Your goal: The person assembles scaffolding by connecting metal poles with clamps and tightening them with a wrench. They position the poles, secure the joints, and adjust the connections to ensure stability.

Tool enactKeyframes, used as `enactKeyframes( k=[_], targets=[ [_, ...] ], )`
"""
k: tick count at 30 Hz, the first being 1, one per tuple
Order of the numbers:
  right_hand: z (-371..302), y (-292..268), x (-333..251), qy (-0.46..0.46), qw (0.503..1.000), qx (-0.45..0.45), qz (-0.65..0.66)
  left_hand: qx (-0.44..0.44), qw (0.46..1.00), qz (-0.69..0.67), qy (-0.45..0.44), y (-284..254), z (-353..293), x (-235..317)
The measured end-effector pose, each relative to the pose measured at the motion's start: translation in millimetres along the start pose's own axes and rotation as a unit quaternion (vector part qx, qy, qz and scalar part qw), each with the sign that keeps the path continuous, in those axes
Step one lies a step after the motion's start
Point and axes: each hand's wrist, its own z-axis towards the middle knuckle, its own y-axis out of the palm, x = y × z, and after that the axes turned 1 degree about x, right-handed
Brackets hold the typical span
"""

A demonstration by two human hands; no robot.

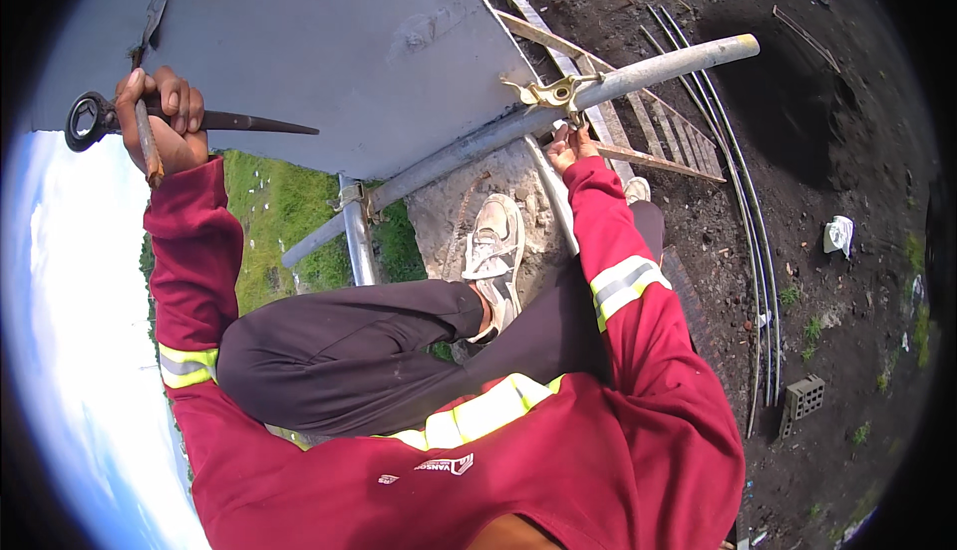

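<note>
A black wrench is gripped by the left hand, ten o'clock.
A gold clamp is touched by the right hand, one o'clock; its grip cannot be told.

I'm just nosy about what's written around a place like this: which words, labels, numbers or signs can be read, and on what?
White logo with lettering, on the maroon top: words not copied out here.
Smaller white print beside it: too small to read surely.
Black wrench in the left hand, and brass-coloured clamp: no lettering I can make out.
</note>
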Motion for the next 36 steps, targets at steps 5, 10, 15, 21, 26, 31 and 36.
enactKeyframes(
  k=[5, 10, 15, 21, 26, 31, 36],
  targets=[
    [-7.1, 2.9, -1.7, -0.032, 0.999, 0.017, -0.014, -0.040, 0.997, -0.055, 0.029, -3.3, 5.6, -8.8],
    [-11.0, 0.2, -1.8, -0.060, 0.997, 0.023, -0.035, -0.049, 0.997, -0.065, 0.012, -5.3, 5.3, -7.3],
    [-12.7, -10.4, 6.4, -0.134, 0.961, 0.185, -0.156, -0.073, 0.995, -0.067, 0.009, -9.4, 6.8, -8.0],
    [-20.4, -13.5, 8.6, -0.175, 0.931, 0.250, -0.200, -0.075, 0.995, -0.071, 0.008, -11.6, 8.5, -10.4],
    [-27.5, 9.1, 0.3, -0.202, 0.945, 0.196, -0.169, -0.094, 0.993, -0.071, -0.002, -16.9, 9.1, -9.5],
    [-46.7, 19.8, 12.2, -0.161, 0.956, 0.187, -0.161, -0.107, 0.993, -0.053, 0.002, -20.2, 11.3, -9.9],
    [-66.3, 10.2, 15.3, -0.146, 0.956, 0.161, -0.198, -0.150, 0.987, -0.055, 0.004, -21.0, 12.8, -8.7]
  ],
)
